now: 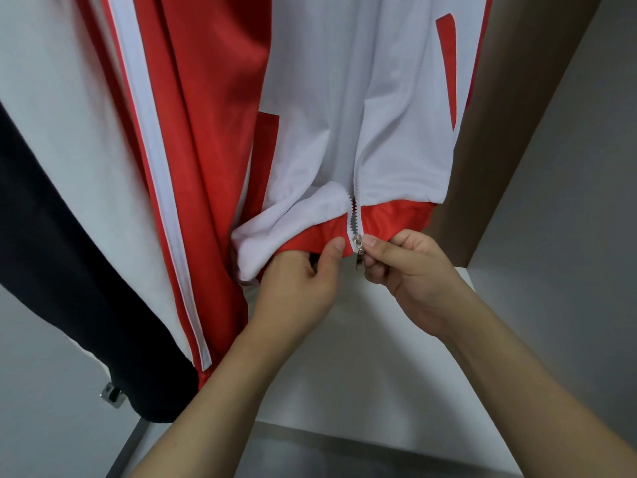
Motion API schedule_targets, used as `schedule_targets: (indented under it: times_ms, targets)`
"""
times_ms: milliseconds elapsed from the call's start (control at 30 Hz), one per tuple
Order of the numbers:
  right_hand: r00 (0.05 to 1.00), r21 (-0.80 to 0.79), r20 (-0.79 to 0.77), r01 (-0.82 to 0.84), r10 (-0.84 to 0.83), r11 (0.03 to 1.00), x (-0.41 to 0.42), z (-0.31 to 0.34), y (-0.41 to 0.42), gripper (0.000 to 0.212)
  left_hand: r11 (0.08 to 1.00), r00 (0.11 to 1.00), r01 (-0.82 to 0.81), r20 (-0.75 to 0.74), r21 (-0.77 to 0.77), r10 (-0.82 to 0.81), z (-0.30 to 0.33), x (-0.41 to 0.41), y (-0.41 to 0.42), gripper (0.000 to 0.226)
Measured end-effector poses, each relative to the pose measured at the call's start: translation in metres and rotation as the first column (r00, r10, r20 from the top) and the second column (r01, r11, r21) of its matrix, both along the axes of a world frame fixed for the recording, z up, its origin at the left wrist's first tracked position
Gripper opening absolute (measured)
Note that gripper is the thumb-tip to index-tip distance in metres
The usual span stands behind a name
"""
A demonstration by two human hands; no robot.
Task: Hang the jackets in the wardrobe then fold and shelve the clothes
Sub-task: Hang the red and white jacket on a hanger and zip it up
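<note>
A white and red jacket [396, 108] hangs inside the wardrobe, its front facing me. Its red hem [396, 217] is at hand height, and the zipper is joined only at the very bottom. My left hand [303, 281] grips the left side of the hem, thumb pressed beside the zipper. My right hand [406, 274] pinches the metal zipper slider [356, 248] at the hem. The jacket's red sleeve with white stripes [193, 160] hangs to the left.
A dark garment [69, 270] hangs at the far left. The white wardrobe floor [344, 357] lies below my hands. A brown side panel [517, 132] stands on the right, and a metal fitting [112, 395] sits at the lower left.
</note>
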State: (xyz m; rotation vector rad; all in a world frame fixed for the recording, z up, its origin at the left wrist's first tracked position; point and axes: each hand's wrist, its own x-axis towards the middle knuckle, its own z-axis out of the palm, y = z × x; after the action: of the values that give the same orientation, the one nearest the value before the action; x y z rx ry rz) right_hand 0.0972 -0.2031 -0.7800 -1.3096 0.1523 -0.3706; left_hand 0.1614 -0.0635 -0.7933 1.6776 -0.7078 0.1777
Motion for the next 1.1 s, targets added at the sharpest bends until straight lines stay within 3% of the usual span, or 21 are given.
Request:
schedule_targets:
  times_ms: [100,233,400,433,500,533,567,633,700,733,867,1100]
  targets:
    - [1.0,0.041,0.008,0.028,-0.029,0.999,0.001,-0.002,0.002,0.03,0.982,0.997,-0.07,0.057,0.178,0.061,0.003,0.0,0.002,0.057]
    - [0.997,0.041,-0.008,0.076,-0.076,0.996,0.003,-0.006,0.004,0.031,0.955,0.992,-0.103,0.098,0.277,0.079,0.001,0.0,0.001,0.059]
    - [0.994,0.094,-0.057,0.098,-0.093,0.991,0.006,-0.009,-0.002,0.023,0.933,0.997,-0.048,-0.036,0.357,0.065,0.007,0.005,0.001,0.053]
    - [0.994,0.098,-0.071,0.094,-0.088,0.991,0.007,-0.008,-0.004,0.023,0.886,0.998,0.0,-0.062,0.464,0.033,0.013,0.009,0.004,0.049]
    - [0.992,0.061,-0.09,0.09,-0.084,0.994,0.007,-0.007,-0.008,0.021,0.68,0.988,0.151,-0.122,0.718,-0.091,0.028,0.013,0.015,0.044]
    - [0.991,0.026,-0.095,0.093,-0.09,0.995,0.006,-0.007,-0.01,0.02,0.577,0.975,0.222,-0.161,0.786,-0.156,0.035,0.013,0.021,0.041]
    - [0.991,-0.008,-0.098,0.095,-0.095,0.995,0.005,-0.006,-0.011,0.022,0.531,0.96,0.269,-0.181,0.804,-0.213,0.04,0.011,0.025,0.038]
    - [0.99,-0.045,-0.101,0.095,-0.099,0.994,0.003,-0.006,-0.014,0.032,0.618,0.966,0.198,-0.046,0.761,-0.253,0.048,0.006,0.027,0.03]
    - [0.991,-0.058,-0.1,0.089,-0.094,0.994,0.003,-0.006,-0.015,0.038,0.78,0.982,0.012,0.139,0.626,-0.127,0.047,0.004,0.021,0.027]
    - [0.991,-0.06,-0.101,0.085,-0.09,0.995,0.003,-0.005,-0.016,0.038,0.825,0.986,-0.036,0.152,0.564,-0.061,0.044,0.004,0.017,0.029]
    - [0.992,-0.066,-0.107,0.06,-0.067,0.996,0.001,-0.006,-0.016,0.036,0.844,0.997,-0.021,0.079,0.537,-0.025,0.025,0.004,0.008,0.036]
    - [0.99,-0.106,-0.113,0.069,-0.081,0.992,0.0,-0.006,-0.02,0.035,0.846,0.958,-0.126,0.284,0.518,-0.031,0.017,0.002,0.001,0.014]
